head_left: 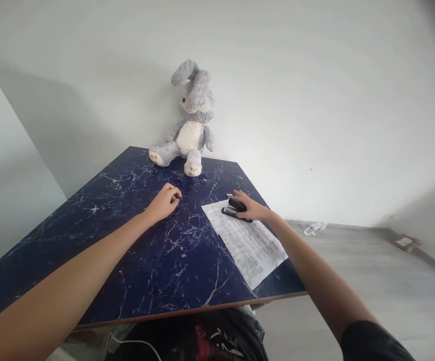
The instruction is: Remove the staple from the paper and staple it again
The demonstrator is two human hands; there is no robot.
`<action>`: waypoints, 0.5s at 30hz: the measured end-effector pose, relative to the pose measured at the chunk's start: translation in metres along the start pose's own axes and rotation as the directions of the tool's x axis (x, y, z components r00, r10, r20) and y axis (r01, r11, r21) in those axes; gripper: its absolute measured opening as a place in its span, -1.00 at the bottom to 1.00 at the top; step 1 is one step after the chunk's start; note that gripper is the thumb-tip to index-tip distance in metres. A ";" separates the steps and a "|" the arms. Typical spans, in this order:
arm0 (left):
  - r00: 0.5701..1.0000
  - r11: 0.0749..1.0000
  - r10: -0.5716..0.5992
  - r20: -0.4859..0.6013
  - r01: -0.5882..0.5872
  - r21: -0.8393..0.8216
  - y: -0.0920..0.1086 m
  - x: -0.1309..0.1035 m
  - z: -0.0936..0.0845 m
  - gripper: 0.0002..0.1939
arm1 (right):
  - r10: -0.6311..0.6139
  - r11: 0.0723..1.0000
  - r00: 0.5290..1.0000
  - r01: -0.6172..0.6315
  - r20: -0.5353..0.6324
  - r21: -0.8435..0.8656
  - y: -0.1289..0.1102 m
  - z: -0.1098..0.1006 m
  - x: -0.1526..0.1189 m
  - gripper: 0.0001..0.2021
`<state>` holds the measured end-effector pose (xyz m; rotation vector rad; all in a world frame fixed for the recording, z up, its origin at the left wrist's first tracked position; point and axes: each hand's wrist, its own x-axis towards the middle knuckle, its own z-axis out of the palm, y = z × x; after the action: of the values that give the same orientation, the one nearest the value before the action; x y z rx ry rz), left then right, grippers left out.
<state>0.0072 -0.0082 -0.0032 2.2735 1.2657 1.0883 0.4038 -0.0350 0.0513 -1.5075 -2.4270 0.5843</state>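
A black stapler [229, 211] lies on the upper part of a printed sheet of paper [251, 245], on the right side of the dark blue marbled table [145, 271]. My right hand [250, 206] is closed around the stapler, fingers over its top. Just beyond those fingertips is a small grey item [229, 195], too small to name. My left hand [165, 201] rests on the table left of the paper, its fingers curled inward; whether something small is between them cannot be made out.
A grey plush rabbit [190, 135] sits at the table's back edge against the white wall [296, 100]. On the floor to the right are a clear plastic item [315, 228] and a brown package [406, 242]. Dark fabric and a white cable [138, 342] show below the front edge.
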 end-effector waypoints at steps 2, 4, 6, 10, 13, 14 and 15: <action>1.000 1.000 -0.021 -0.024 0.020 -0.008 0.000 0.002 -0.002 -0.90 | -0.014 0.989 0.995 0.000 0.099 0.146 0.005 -0.008 0.018 -0.20; 0.994 0.997 -0.069 -0.082 0.065 -0.049 -0.003 0.005 -0.005 -0.89 | 0.006 0.961 0.987 -0.049 0.158 0.271 0.003 -0.010 0.036 -0.20; 0.974 0.983 -0.143 -0.175 0.119 -0.138 -0.009 0.009 -0.010 -0.85 | 0.008 0.943 0.982 -0.070 0.186 0.326 -0.008 -0.005 0.052 -0.24; 0.850 0.950 -0.274 -0.451 0.164 -0.267 -0.024 0.014 -0.029 -0.83 | -0.135 0.963 0.979 0.094 0.150 0.252 -0.055 0.022 0.088 -0.37; 0.705 0.946 -0.322 -0.632 0.222 -0.235 -0.031 0.013 -0.044 -0.84 | -0.288 0.940 0.948 0.253 0.133 0.231 -0.106 0.052 0.120 -0.47; 0.661 0.942 -0.337 -0.671 0.248 -0.228 -0.033 0.013 -0.048 -0.84 | -0.313 0.935 0.941 0.282 0.128 0.215 -0.125 0.062 0.131 -0.50; 0.619 0.936 -0.348 -0.705 0.267 -0.227 -0.035 0.012 -0.052 -0.84 | -0.318 0.937 0.940 0.291 0.125 0.196 -0.144 0.073 0.142 -0.54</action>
<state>-0.0485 0.0170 0.0163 1.4376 1.7425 1.9748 0.1960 0.0200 0.0474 -1.0224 -2.5753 0.8467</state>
